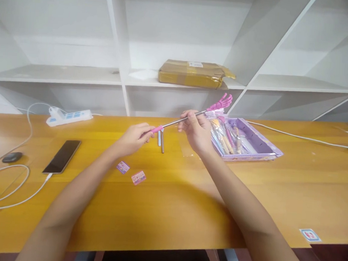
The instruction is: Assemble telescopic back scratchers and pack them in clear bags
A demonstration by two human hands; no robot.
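Note:
A pink stick with a metal rod (pixel 174 122) and a pink hand-shaped end is held slanting above the table. My left hand (pixel 135 137) is closed on its pink handle at the lower left. Fingers of my right hand (pixel 196 130) pinch the rod near the hand-shaped end, which points up and right. Below the rod, a light blue stick (pixel 159 138) and a metal tube (pixel 162 141) lie on the table. Two small printed cards (pixel 123 167) lie nearer me. Beside my right hand is a purple box (pixel 251 156) with several bagged sticks.
On the wooden table (pixel 161 221) are a phone (pixel 61 157) with a white cable, a black mouse-like object (pixel 12 157) and a power strip (pixel 70 117) at left. A taped carton (pixel 192 74) sits on the white shelf behind. A sticker (pixel 310 235) marks the front right edge.

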